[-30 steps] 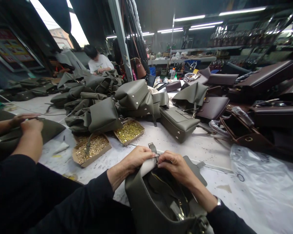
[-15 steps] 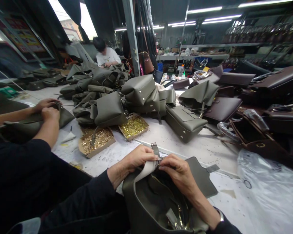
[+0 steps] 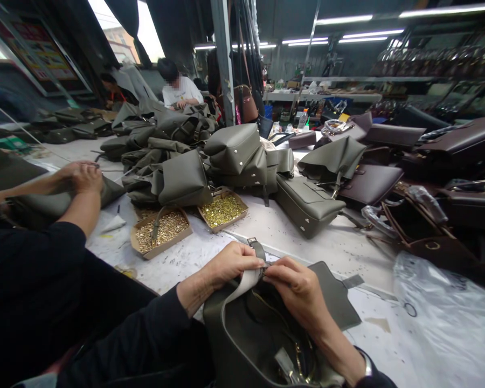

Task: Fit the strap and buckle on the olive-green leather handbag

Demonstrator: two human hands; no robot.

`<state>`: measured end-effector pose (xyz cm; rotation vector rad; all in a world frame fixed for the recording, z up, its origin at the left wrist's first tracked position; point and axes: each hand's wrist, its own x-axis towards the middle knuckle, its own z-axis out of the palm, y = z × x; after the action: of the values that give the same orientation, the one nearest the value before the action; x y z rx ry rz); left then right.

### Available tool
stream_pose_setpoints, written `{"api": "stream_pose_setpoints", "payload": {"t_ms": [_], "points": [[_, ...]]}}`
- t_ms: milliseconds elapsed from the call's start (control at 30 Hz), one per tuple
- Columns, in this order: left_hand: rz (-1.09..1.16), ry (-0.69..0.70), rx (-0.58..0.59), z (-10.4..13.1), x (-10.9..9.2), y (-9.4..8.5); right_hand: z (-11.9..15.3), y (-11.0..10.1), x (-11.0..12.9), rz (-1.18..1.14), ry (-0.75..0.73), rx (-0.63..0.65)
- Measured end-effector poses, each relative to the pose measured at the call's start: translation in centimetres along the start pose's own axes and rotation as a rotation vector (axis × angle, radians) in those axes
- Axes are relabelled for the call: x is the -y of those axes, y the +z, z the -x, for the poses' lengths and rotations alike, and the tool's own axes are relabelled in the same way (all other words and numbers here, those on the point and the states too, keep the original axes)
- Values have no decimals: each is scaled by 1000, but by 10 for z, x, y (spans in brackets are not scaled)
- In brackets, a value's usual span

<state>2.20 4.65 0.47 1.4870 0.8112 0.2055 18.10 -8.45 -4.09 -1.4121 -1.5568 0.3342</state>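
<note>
- The left hand (image 3: pixel 231 264) comes in from the lower left in a black sleeve, wrist bent, its fingers (image 3: pixel 254 262) curled shut on the upper edge of the olive bag (image 3: pixel 242 345) where a pale lining folds over.
- The right hand (image 3: pixel 297 288) comes in from the lower right, knuckles up, its fingers pinched closed on the same edge, fingertips almost touching those of the left hand.
- A short strap tab with a metal buckle (image 3: pixel 257 248) stands up just beyond the fingers of both hands.
- The olive bag sits directly beneath the hands at the near edge of the table (image 3: pixel 339 248); it is soft, matte, grained leather, its mouth open, with a brass zipper pull (image 3: pixel 297 364) showing inside and a flat flap (image 3: pixel 334 296) lying just right of the right hand.
- Beyond and left of the fingers lie two shallow cardboard trays (image 3: pixel 161 233) of small brass-coloured hardware.
- Further beyond them is a heap of slumped olive bags (image 3: pixel 230 153); far to the right are stiff, smooth maroon bags (image 3: pixel 369 183) and crinkled clear plastic (image 3: pixel 448 318).
- Well to the left of the left hand, another person's hands (image 3: pixel 81 177) press on a separate olive piece.
</note>
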Motion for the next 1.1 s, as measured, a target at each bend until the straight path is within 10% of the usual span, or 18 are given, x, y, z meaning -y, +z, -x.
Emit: {"api": "stream_pose_setpoints", "payload": {"t_ms": [267, 1100], "points": [[-7, -6, -10, 1, 1, 0, -11, -15, 15, 406, -302, 53], [58, -21, -10, 3, 5, -6, -22, -3, 3, -311, 190, 6]]}}
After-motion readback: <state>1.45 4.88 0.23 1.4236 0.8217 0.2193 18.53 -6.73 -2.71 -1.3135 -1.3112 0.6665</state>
